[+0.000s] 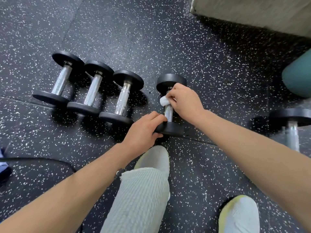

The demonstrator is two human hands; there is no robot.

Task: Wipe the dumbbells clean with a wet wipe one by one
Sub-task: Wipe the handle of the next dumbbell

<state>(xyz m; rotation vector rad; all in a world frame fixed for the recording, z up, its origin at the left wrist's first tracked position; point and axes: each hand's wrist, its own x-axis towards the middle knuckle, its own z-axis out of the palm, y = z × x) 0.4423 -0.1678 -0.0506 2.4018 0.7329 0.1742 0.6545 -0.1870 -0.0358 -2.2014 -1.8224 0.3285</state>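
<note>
- Head view, frame centre: dumbbell [168,116] laid on speckled floor [218,64], apart from a row of three [93,92] at left.
- Left hand [143,132]: curled round the near end plate [173,129], steadying it.
- Right hand [185,100]: wet wipe [164,100] pinched against the upper handle [168,110].
- Handling: judged heavy, rigid, prone to rolling; best held by a plate rim. Wipe soft, limp.

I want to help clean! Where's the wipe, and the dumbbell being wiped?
wet wipe [163,100], head view, on its bunched white end.
dumbbell being wiped [168,113], head view, on its bare metal handle.
</note>
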